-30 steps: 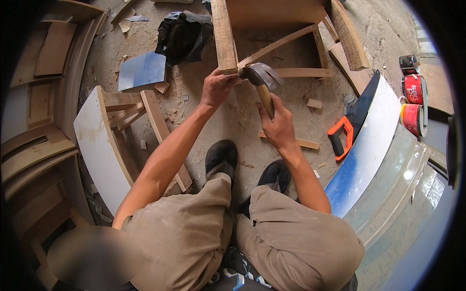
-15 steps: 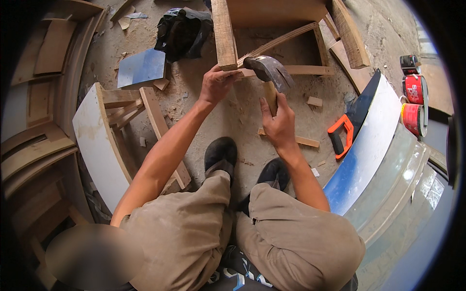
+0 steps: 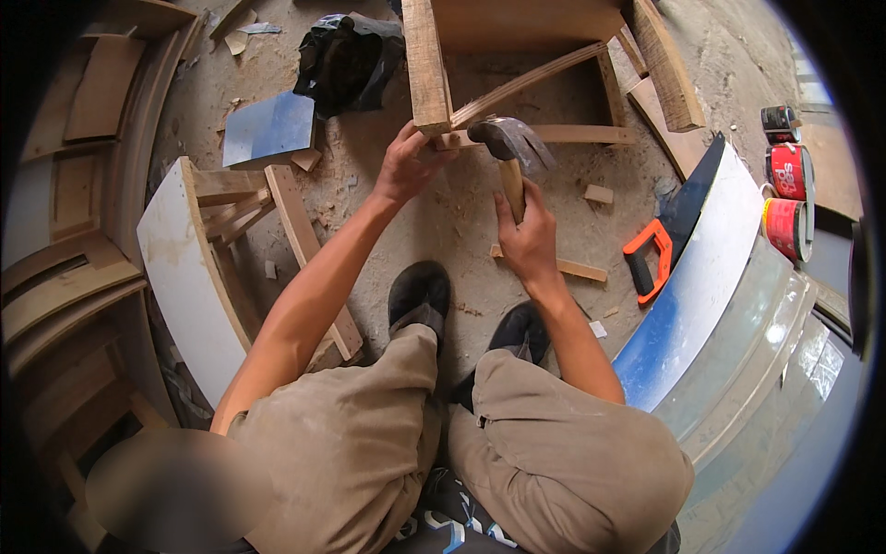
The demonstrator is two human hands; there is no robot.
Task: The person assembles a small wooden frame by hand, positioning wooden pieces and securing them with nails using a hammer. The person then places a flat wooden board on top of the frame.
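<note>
A claw hammer [image 3: 510,172] is gripped by its wooden handle in my right hand [image 3: 530,238], closed around it. Its dark metal head is raised beside the near end of a wooden crosspiece [image 3: 581,135]. My left hand [image 3: 408,168] is closed at that end of the crosspiece, just below the thick wooden leg [image 3: 425,78]; its fingertips are partly hidden behind the wood. Leg and crosspiece belong to a wooden frame, which also has a diagonal brace [image 3: 540,81] and a second thick leg [image 3: 666,69]. Whether a nail sits at the joint cannot be made out.
To the right, an orange-handled handsaw [image 3: 650,258] lies by a blue-and-white curved panel [image 3: 697,286], with several cans [image 3: 786,171] beyond. At left stands a white-sided wooden frame [image 3: 189,268]. Wood offcuts [image 3: 598,194] and a black plastic bag [image 3: 346,65] lie on the floor.
The hammer and my right hand have shifted slightly down, the head now a little lower against the crosspiece. My left hand stays at the joint, its fingers moved slightly.
</note>
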